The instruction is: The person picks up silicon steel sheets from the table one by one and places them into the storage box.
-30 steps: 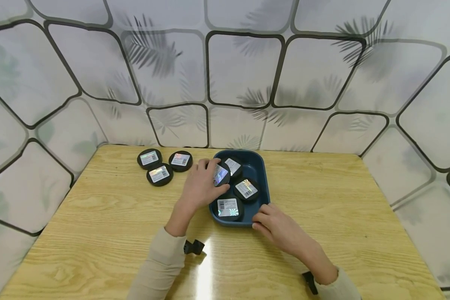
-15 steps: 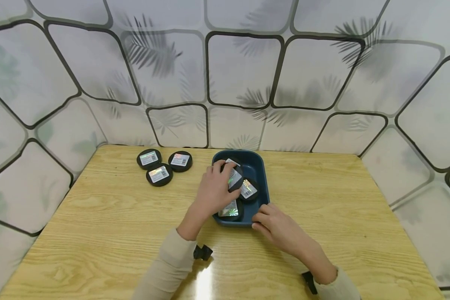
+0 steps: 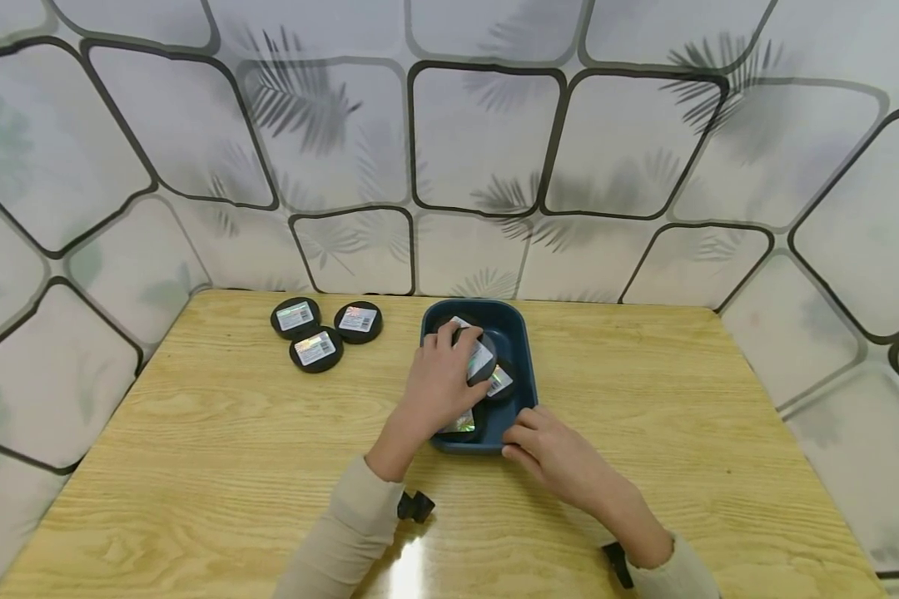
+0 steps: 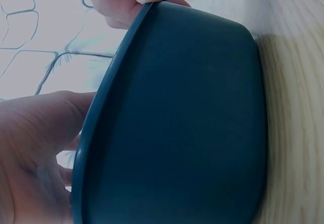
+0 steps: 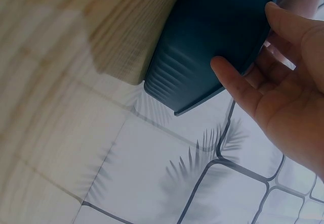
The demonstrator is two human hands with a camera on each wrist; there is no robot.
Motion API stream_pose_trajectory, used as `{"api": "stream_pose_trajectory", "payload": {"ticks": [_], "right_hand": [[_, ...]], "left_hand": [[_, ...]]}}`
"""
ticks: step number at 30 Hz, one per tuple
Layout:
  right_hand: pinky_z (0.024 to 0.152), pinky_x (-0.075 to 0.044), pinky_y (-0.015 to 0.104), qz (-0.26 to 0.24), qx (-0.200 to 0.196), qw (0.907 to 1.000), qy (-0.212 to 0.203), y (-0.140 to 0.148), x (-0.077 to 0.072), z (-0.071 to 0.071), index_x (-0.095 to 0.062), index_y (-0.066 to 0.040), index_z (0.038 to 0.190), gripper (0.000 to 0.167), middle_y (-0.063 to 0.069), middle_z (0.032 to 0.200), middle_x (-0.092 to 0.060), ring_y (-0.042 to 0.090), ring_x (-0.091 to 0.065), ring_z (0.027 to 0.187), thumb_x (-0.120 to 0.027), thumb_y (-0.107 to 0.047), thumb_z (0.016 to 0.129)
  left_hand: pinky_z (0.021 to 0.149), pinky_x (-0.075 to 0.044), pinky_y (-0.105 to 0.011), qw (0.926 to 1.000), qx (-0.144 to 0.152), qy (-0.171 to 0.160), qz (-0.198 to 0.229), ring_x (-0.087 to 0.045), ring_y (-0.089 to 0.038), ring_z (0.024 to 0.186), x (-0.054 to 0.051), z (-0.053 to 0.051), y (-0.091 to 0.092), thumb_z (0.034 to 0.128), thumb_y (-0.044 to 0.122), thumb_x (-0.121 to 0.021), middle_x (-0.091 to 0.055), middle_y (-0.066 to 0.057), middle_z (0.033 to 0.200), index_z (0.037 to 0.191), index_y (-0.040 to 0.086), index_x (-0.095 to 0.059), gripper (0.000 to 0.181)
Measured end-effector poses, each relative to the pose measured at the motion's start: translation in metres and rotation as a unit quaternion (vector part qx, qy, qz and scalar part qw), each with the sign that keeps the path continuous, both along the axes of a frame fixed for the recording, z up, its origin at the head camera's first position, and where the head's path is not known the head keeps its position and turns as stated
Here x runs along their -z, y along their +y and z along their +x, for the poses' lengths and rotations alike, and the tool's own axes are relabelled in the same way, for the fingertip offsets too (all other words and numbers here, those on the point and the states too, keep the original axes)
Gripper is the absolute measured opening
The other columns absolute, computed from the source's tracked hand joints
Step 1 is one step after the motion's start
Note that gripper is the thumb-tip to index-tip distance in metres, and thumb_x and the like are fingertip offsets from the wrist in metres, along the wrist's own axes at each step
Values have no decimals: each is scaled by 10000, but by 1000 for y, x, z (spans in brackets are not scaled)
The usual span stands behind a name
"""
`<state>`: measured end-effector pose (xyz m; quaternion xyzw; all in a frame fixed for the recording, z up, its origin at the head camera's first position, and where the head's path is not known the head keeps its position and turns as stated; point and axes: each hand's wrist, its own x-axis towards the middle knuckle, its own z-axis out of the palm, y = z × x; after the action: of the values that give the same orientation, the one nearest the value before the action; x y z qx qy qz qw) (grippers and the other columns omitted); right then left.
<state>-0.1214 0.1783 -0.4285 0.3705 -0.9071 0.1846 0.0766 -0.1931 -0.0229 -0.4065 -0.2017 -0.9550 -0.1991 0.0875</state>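
Note:
In the head view the left hand [image 3: 444, 374] grips a black disc with a shiny label [image 3: 481, 359] over the blue tray [image 3: 524, 349]. Other labelled black discs lie in the tray, one at its right [image 3: 502, 383] and one at its near end [image 3: 464, 426], partly hidden by the hand. The right hand [image 3: 562, 457] holds the tray's near right corner. In the right wrist view that hand [image 5: 288, 82] has its thumb and fingers on either side of the rim. The tray wall [image 4: 177, 107] hides the left fingertips in the left wrist view.
Three labelled black discs [image 3: 315, 349] lie close together on the wooden table [image 3: 217, 433], left of the tray. A patterned covering [image 3: 487, 141] stands behind the table and along its sides.
The left hand has moved right with its disc, from the tray's left side further in over the other discs. The right hand keeps its place on the corner.

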Motion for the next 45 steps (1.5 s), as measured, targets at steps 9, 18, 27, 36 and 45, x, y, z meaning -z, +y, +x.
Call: {"api": "stream_pose_trajectory", "payload": {"ticks": [9,18,27,36,45], "right_hand": [[715,-453,259,75,-26,9998,-174,0,-1,1,-733,-121,957,66,-54,899,-570,90,-471,817,-695,-167,928],[717,-457,262,63,32,9998,-201,1,-1,1,-728,-124,955,63,-53,902,-573,92,-474,822,-693,-170,930],[715,-455,259,35,-1,9998,-196,1,-1,1,-726,-122,958,70,-52,907,-571,90,-469,823,-691,-176,932],[716,-463,257,87,27,9996,-257,0,0,1,-731,-122,964,76,-52,907,-577,91,-476,823,-690,-178,933],[705,-449,256,21,17,9998,-198,0,-1,1,-727,-126,949,50,-56,897,-565,88,-459,811,-695,-159,928]], "left_hand": [[953,-463,-536,10000,41,-43,75,-479,-441,1242,4,-2,9,849,383,-778,-438,-225,1426,1419,132,-466,696],[945,-473,-525,9999,24,-138,-91,-487,-441,1228,12,-6,13,857,386,-771,-426,-229,1438,1426,123,-455,702],[948,-470,-523,9993,-36,-224,-287,-491,-447,1219,18,-8,14,852,402,-773,-429,-230,1438,1428,125,-452,715],[957,-463,-520,9987,-55,-257,-439,-483,-453,1222,23,-8,16,852,414,-769,-435,-228,1427,1427,142,-437,717],[992,-441,-517,9989,-78,-276,-377,-454,-431,1257,25,-10,19,852,388,-774,-432,-207,1437,1432,148,-456,703]]}}
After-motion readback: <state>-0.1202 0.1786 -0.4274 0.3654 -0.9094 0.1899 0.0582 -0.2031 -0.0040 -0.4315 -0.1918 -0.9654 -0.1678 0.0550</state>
